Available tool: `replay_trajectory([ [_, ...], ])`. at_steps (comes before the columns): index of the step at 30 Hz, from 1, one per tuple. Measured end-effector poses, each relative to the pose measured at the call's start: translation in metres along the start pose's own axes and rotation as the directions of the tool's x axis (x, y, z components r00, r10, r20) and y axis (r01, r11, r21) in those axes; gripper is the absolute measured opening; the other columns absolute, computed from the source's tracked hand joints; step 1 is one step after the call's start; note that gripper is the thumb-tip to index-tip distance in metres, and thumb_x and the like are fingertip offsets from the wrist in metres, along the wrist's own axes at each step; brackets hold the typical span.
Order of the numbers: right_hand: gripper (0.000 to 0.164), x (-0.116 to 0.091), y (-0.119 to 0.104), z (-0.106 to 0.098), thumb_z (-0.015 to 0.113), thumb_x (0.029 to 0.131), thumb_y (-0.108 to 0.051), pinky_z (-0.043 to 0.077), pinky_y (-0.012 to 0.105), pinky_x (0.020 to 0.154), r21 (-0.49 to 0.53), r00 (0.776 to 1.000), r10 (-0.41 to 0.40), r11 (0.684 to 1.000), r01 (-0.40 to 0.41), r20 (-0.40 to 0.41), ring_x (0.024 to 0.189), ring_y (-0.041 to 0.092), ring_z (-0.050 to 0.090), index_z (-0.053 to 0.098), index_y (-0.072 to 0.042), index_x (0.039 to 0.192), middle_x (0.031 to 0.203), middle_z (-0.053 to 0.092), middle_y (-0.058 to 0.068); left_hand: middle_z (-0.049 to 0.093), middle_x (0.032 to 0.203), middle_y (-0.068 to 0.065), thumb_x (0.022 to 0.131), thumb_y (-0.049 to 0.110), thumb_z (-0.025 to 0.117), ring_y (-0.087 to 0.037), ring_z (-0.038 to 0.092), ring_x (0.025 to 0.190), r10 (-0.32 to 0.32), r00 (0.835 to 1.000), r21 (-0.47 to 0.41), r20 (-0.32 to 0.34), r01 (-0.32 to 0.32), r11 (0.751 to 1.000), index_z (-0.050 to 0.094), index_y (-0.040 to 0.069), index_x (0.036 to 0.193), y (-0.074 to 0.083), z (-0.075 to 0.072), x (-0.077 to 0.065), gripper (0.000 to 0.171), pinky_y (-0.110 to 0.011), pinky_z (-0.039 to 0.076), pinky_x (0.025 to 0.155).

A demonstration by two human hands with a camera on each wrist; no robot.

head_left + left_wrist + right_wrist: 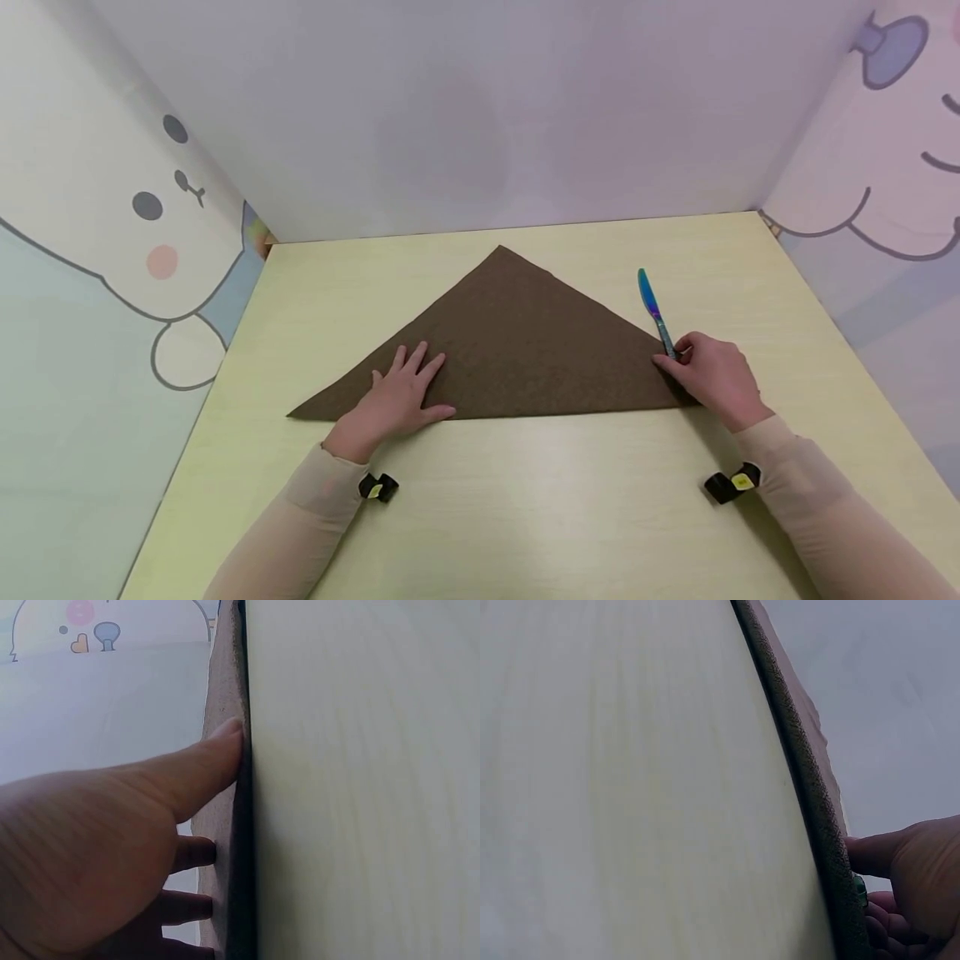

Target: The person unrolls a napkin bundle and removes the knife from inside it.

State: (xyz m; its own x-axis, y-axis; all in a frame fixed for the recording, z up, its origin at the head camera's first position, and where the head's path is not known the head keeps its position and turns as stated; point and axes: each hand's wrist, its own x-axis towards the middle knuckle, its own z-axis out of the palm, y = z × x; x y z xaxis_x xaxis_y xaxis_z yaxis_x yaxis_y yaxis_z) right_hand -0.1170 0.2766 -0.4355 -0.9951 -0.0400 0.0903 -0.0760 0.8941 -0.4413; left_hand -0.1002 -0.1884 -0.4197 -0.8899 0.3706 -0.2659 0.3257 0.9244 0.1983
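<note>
A brown cloth [532,350] lies folded into a triangle, its long folded edge towards me and its peak pointing away. My left hand [393,396] rests on its left part with fingers spread, the thumb [217,746] along the near fold. At the right corner, my right hand [716,375] pinches the handle of a shiny blue-purple table knife [651,302] between thumb and curled fingers. The blade points away from me, past the cloth's right sloping edge. In the right wrist view the green handle end [860,890] shows between thumb and fingers, just behind the folded edge.
The pale wooden table [555,500] meets a plain white wall [480,117] at the back. Panels with cartoon animals, one a white face [112,167], stand at the left and right sides. A small black camera is strapped to each sleeve.
</note>
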Motion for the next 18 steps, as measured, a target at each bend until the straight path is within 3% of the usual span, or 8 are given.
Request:
replay_trajectory([
  [8, 0.027, -0.0028, 0.0022, 0.003, 0.075, 0.084, -0.031, 0.038, 0.031, 0.05, 0.004, 0.996, -0.053, 0.999, 0.054, -0.074, 0.055, 0.013, 0.053, 0.073, -0.005, 0.089, 0.06, 0.061, -0.003, 0.01, 0.16, -0.016, 0.087, 0.062, 0.057, -0.045, 0.005, 0.143, 0.005, 1.0, -0.008, 0.002, -0.005, 1.0, 0.024, 0.017, 0.154, -0.0019, 0.002, 0.0023, 0.087, -0.076, 0.025, 0.094],
  [18, 0.023, 0.0005, 0.0085, 0.0078, 0.074, 0.084, -0.022, 0.041, 0.032, 0.055, 0.043, 0.992, 0.001, 0.999, 0.004, -0.123, 0.062, 0.019, 0.057, 0.076, -0.001, 0.092, 0.068, 0.066, 0.002, 0.009, 0.16, -0.017, 0.087, 0.063, 0.056, -0.046, 0.005, 0.143, 0.006, 1.0, -0.007, 0.007, -0.006, 1.0, 0.024, 0.017, 0.154, -0.0046, 0.0031, 0.0018, 0.087, -0.076, 0.024, 0.093],
])
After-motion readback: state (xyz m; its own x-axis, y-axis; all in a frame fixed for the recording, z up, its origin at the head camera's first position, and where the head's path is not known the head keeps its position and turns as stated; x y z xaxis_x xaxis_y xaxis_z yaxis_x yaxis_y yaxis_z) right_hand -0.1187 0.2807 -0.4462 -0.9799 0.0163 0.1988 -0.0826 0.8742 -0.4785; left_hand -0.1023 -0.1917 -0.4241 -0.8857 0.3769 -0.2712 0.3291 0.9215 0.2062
